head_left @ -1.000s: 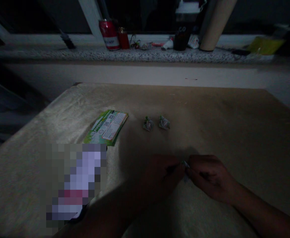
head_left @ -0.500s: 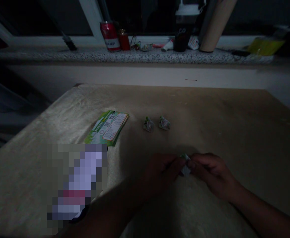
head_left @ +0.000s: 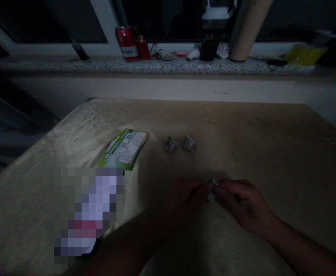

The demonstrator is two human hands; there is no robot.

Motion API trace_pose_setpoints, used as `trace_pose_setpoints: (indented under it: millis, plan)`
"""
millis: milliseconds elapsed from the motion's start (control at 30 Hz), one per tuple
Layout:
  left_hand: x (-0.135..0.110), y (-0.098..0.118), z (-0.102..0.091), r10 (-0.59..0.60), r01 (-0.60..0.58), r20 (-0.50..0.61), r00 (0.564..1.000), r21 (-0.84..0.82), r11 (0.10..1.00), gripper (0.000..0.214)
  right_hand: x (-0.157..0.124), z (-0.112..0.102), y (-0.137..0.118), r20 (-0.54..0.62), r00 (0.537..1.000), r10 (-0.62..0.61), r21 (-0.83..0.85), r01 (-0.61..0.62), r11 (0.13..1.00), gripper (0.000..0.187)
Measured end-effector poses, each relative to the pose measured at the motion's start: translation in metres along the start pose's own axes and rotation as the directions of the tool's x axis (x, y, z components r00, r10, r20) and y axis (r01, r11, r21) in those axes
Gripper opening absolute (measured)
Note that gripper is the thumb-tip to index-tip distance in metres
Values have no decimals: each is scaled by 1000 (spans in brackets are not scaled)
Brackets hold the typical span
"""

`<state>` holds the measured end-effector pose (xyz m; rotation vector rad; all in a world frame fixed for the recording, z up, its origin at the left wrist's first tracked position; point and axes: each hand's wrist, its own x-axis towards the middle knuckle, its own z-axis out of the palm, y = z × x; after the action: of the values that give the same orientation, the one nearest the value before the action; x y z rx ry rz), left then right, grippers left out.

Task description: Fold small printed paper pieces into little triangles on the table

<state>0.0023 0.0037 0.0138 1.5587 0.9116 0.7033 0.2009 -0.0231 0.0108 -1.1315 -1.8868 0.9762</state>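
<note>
Between the fingertips of both hands is a small folded piece of green-and-white printed paper [head_left: 211, 194]. My left hand [head_left: 189, 197] pinches its left side, thumb on top. From the right, my right hand [head_left: 242, 203] pinches the same paper, its thumb close to the left one. The fingers cover much of the paper, and dim light hides its exact shape. Farther back on the table lie two small folded paper pieces, a left one [head_left: 171, 145] and a right one [head_left: 190, 143], in similar print. To their left rests a stack of green printed leaflets [head_left: 133, 147].
A pixelated, bright phone-like object [head_left: 95, 207] lies on the table [head_left: 256, 134] at the left, near my left forearm. Along the granite windowsill [head_left: 99, 66] stand a red can [head_left: 127, 44], a red lighter-like container [head_left: 143, 48], a dark lidded cup [head_left: 210, 38] and a cardboard tube [head_left: 248, 34].
Both hands still pinch the folded paper and have shifted very slightly left with it. The leaflets and the two folded pieces stay in place; the view has moved slightly.
</note>
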Motion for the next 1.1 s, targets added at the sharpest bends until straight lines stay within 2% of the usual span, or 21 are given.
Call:
trace_pose_setpoints:
  millis: [133,267,367,467,533,600,733,1100]
  plan:
    - [1,-5,0,-95,83,-60,994,-174,981,32,-1,1,1,-58,997,51,82,-47,996,35]
    - [5,-9,-3,-132,101,-91,987,-291,951,28,0,-3,2,-15,996,84,84,-82,993,33]
    - [6,-8,-9,-162,145,-71,984,-199,969,25,1,-7,4,-85,994,62,65,-56,996,19]
    - [6,-6,-15,-79,79,25,997,20,997,24,1,-8,5,-150,988,18,14,-16,1000,10]
    - [6,-5,-18,-6,-8,95,995,145,989,26,2,-8,5,-123,992,9,-26,-12,1000,10]
    - [6,-4,-18,16,-35,97,995,194,980,26,3,-7,5,-81,996,29,-46,-32,998,16]
    - [7,-6,-17,-17,10,35,999,180,984,23,6,-6,4,-58,996,69,-23,-71,997,20]
    - [5,-4,-15,-74,72,44,996,60,996,20,7,-4,-4,-106,985,139,-3,-141,990,24]
